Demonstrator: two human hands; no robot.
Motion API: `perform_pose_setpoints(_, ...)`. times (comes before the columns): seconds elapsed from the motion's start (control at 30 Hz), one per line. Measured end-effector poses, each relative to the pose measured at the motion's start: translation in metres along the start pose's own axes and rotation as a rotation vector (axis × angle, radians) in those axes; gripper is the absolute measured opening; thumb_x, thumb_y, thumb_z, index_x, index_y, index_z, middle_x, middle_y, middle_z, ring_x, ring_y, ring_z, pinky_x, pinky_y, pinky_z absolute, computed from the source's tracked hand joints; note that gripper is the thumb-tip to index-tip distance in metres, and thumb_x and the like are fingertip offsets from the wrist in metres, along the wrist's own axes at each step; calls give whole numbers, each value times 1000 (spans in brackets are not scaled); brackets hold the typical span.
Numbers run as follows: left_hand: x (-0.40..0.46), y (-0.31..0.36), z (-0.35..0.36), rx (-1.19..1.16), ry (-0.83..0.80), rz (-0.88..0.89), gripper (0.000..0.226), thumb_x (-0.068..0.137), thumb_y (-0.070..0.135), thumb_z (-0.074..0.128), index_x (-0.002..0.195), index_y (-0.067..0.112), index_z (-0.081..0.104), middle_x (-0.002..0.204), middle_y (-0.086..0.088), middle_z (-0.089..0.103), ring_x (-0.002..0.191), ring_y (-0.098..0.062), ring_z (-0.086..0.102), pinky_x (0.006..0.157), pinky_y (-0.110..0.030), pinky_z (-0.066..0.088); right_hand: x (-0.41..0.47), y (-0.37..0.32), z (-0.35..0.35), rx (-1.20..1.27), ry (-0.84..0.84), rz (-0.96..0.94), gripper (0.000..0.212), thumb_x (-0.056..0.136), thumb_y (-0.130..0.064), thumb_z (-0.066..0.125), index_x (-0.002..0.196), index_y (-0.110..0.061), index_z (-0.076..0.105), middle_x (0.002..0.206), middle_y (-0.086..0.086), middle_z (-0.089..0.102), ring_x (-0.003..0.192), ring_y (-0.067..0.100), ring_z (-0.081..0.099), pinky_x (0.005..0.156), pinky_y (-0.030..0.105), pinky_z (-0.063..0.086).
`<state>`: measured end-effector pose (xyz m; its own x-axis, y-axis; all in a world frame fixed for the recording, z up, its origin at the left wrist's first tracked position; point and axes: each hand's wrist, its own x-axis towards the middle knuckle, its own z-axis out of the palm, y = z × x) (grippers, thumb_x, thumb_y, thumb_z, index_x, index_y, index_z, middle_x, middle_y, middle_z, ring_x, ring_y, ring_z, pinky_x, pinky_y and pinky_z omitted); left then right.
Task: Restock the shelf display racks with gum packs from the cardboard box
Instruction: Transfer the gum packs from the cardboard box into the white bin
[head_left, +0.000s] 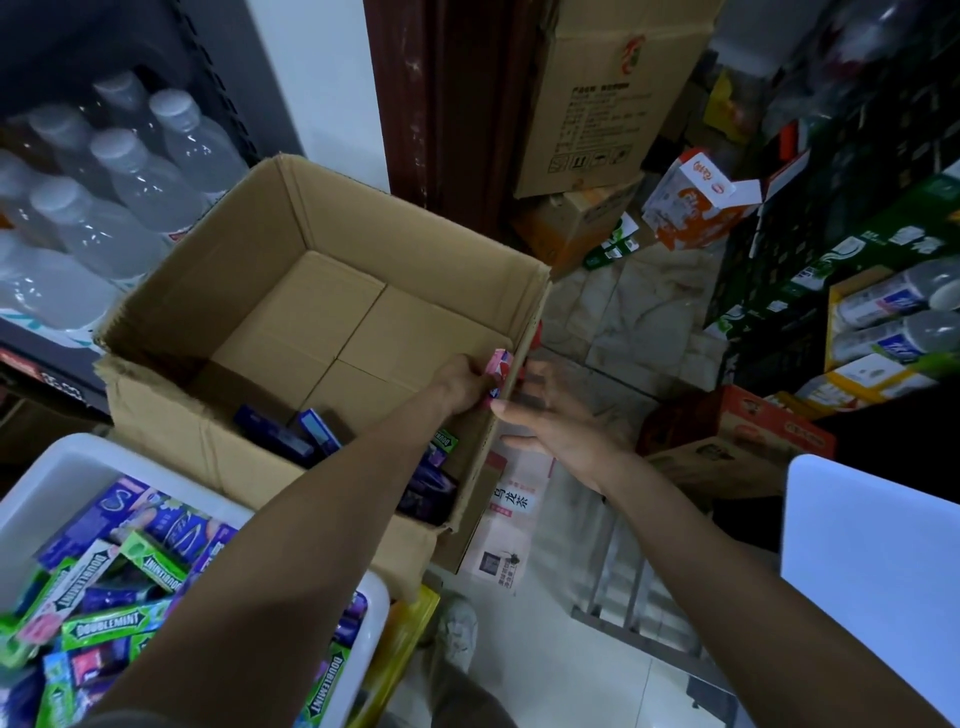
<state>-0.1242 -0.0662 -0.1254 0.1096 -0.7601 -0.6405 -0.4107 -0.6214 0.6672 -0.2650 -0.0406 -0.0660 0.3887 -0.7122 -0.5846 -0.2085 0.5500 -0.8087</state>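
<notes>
Head view, left grip: the left hand (462, 382) pinches a pink gum pack (497, 370) at the right wall of the cardboard box (332, 234).
Right grip: the right hand (550, 421) is outside that wall, fingers relaxed, holding nothing.
Risk: the pack could catch the rim and drop to the floor.
Stock: dark packs (291, 431) lie in the box's near corner.

The scene is dimly lit with a cool, bluish cast. Shadow is gathered in the near corner of the cardboard box (322, 312). Straight lines are bent outward toward the frame edges by the wide lens. The bottles (104, 197) at left are rendered soft and blurred.
</notes>
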Motion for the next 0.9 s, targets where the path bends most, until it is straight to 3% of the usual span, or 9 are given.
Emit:
perform_pose_setpoints(0.13, -6, 3, -1, -11, -22, 33, 22, 91, 17, 55, 100, -1, 65, 85, -11, 66, 72, -21, 59, 61, -24, 44, -1, -1, 1, -8, -1, 8, 50, 88, -5, 62, 130, -13, 35, 129, 8, 51, 96, 8, 59, 65, 19, 55)
perform_pose_setpoints(0.2, -9, 5, -4, -49, -27, 34, 11, 90, 9, 56, 86, 2, 62, 63, -3, 62, 54, -11, 55, 47, -19, 43, -3, -2, 2, -2, 8, 5, 48, 88, -4, 61, 128, -12, 35, 127, 8, 51, 91, 6, 59, 63, 19, 55)
perform_pose_setpoints(0.27, -12, 6, -5, -99, -27, 31, 17, 91, 4, 56, 75, 9, 53, 55, -1, 55, 47, -9, 50, 41, -16, 41, -4, -3, 2, -1, 9, 4, 44, 89, -4, 60, 124, -14, 35, 123, 5, 51, 86, 2, 59, 62, 18, 55)
perform_pose_setpoints(0.37, -20, 8, -9, -152, -36, 29, 11, 90, 5, 58, 82, 10, 51, 65, -2, 52, 53, -11, 49, 44, -17, 43, -6, -4, 5, -1, 15, 7, 41, 89, -5, 60, 119, -19, 36, 128, 6, 50, 86, 2, 59, 63, 19, 54)
perform_pose_setpoints(0.53, -39, 9, -13, -277, -6, 56, 16, 85, 4, 63, 79, 13, 51, 66, -3, 55, 54, -11, 51, 50, -21, 43, -10, -1, 11, 36, 69, -15, 48, 89, -2, 58, 131, -10, 37, 129, 10, 52, 89, 7, 59, 54, 16, 53)
perform_pose_setpoints(0.63, -59, 12, -19, -439, -5, 102, 14, 85, -3, 60, 81, 8, 53, 67, -7, 54, 45, -4, 53, 41, -15, 42, -16, -4, 14, -66, 136, -91, 47, 86, -8, 65, 128, -16, 45, 123, 8, 59, 108, 19, 60, 80, 30, 55)
perform_pose_setpoints(0.7, -71, 13, -24, -517, -26, 121, 13, 84, -2, 62, 85, 9, 55, 78, -9, 58, 59, -9, 59, 46, -15, 46, -22, -8, 17, -186, 202, -165, 42, 82, -22, 67, 122, -17, 53, 118, 5, 64, 108, 17, 61, 93, 42, 49)
perform_pose_setpoints(0.77, -83, 14, -29, -559, -52, 134, 14, 84, 1, 65, 88, 10, 55, 85, -8, 61, 72, -14, 61, 56, -18, 53, -27, -11, 21, -259, 253, -214, 38, 83, -31, 61, 120, -19, 58, 113, 3, 67, 104, 15, 63, 94, 43, 48)
perform_pose_setpoints(0.9, -111, 16, -32, -611, -67, 194, 15, 83, 6, 68, 89, 12, 56, 85, -5, 63, 76, -12, 63, 68, -19, 56, -36, -20, 37, -300, 335, -277, 24, 96, -20, 50, 114, -12, 64, 103, 9, 68, 97, 22, 62, 86, 32, 47)
